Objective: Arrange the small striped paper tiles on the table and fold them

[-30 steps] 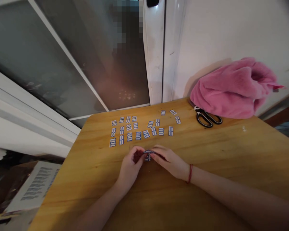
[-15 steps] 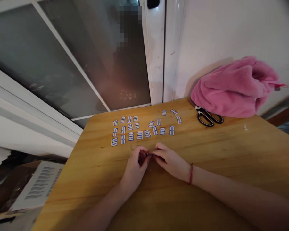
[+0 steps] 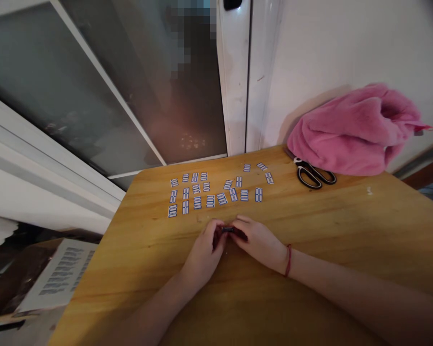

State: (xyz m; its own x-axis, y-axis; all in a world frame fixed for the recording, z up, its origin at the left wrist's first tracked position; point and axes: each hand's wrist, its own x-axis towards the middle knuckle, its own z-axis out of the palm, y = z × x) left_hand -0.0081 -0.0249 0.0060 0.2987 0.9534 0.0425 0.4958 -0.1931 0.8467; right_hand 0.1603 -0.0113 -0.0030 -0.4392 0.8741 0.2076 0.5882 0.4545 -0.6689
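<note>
Hands: left hand (image 3: 205,245) and right hand (image 3: 261,242) both pinching one small piece (image 3: 227,229).
Small piece: 12 o'clock, dark, partly hidden by fingers.
Cards (image 3: 197,202): blue-white, loose rows on desk (image 3: 310,221), 11 to 1 o'clock.
Scissors (image 3: 317,177): 2 o'clock, handles showing, blades out of sight.
Pink cloth (image 3: 349,132): 2 o'clock, bunched, just beyond scissors.
Glass door (image 3: 137,96): 11 o'clock, past desk.

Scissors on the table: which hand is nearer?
Right. The right hand is left of the scissors and closer to the camera; the left hand is farther left, on the right hand's far side from them.
</note>
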